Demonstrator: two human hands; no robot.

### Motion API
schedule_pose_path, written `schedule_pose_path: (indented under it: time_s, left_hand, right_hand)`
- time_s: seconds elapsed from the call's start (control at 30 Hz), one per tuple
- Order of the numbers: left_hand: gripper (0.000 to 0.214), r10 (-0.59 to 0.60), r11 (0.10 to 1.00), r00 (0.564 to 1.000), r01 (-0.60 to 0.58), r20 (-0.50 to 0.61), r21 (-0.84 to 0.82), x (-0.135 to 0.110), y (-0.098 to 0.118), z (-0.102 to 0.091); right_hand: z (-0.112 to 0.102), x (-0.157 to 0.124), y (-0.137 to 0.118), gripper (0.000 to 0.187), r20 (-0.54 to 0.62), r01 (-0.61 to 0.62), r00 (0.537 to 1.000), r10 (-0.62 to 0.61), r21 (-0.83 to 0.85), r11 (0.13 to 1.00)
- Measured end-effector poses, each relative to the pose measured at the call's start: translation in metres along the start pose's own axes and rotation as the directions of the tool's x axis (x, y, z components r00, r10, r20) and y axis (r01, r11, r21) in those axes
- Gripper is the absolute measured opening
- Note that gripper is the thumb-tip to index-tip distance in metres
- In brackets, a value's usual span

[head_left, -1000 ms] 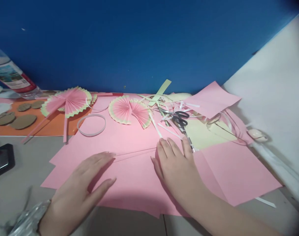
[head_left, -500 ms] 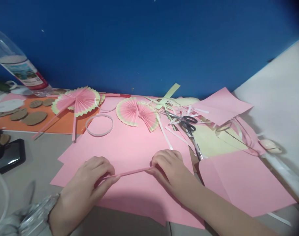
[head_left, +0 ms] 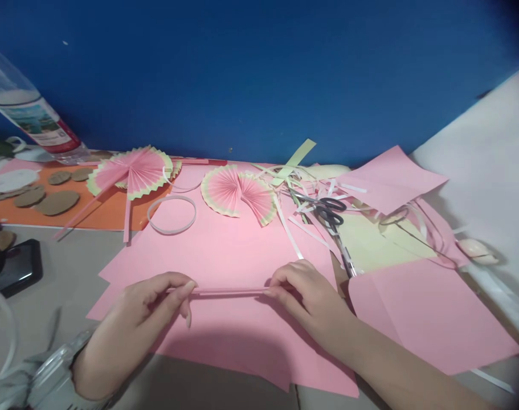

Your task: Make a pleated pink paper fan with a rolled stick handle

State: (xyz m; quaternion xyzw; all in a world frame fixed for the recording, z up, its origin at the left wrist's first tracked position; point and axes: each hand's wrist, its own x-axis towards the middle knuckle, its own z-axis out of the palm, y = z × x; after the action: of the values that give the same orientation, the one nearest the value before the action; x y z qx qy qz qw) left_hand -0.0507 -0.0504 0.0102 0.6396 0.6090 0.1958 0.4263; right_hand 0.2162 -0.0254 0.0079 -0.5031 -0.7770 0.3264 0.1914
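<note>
A narrow folded strip of pink paper [head_left: 229,291] stretches level between my two hands, just over the large pink sheets [head_left: 225,250]. My left hand [head_left: 152,307] pinches its left end between thumb and fingers. At the right end, my right hand [head_left: 302,290] grips it the same way; its fingertips partly cover that end. Behind the strip lies a pleated pink paper fan [head_left: 237,193] with a yellow-green edge. A second fan [head_left: 133,171] with two pink paper sticks rests farther left, and a white ring [head_left: 172,216] lies between the fans and my left hand.
Scissors [head_left: 330,210] lie among paper scraps at the back right. Pink sheets [head_left: 430,319] cover the right side. A plastic bottle [head_left: 37,122] stands back left, near cardboard discs [head_left: 58,203] and a black phone [head_left: 17,270]. A blue wall [head_left: 242,74] closes off the back.
The left end of the strip has risen, so the strip has gone from slanted to level. My left hand has turned, with a finger now extending below its thumb. Both hands keep their grip.
</note>
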Motion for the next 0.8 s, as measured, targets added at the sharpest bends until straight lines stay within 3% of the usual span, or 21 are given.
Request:
schedule_pose_path:
  time_s: [0.13,0.47,0.6,0.8]
  left_hand:
    - [0.034,0.054,0.998,0.998,-0.054,-0.009,-0.024,0.001,-0.003,0.001]
    - [0.032,-0.007,0.999,0.999,0.009,-0.033,0.045,-0.001,0.000,0.003]
    - [0.032,0.033,0.999,0.995,-0.034,-0.099,-0.009,0.000,0.001,-0.003]
    - [0.029,0.028,0.999,0.982,-0.034,-0.186,-0.028,0.000,0.000,-0.008]
  right_hand:
    - [0.000,0.000,0.001,0.028,-0.028,0.003,1.000,-0.003,-0.025,1.000]
    - [0.000,-0.001,0.004,0.031,-0.076,0.001,0.997,-0.007,-0.076,0.997]
    - [-0.001,-0.001,0.005,0.022,-0.063,-0.010,0.998,0.011,0.019,1.000]
    - [-0.002,-0.002,0.010,0.019,-0.141,-0.017,0.989,0.046,0.197,0.980]
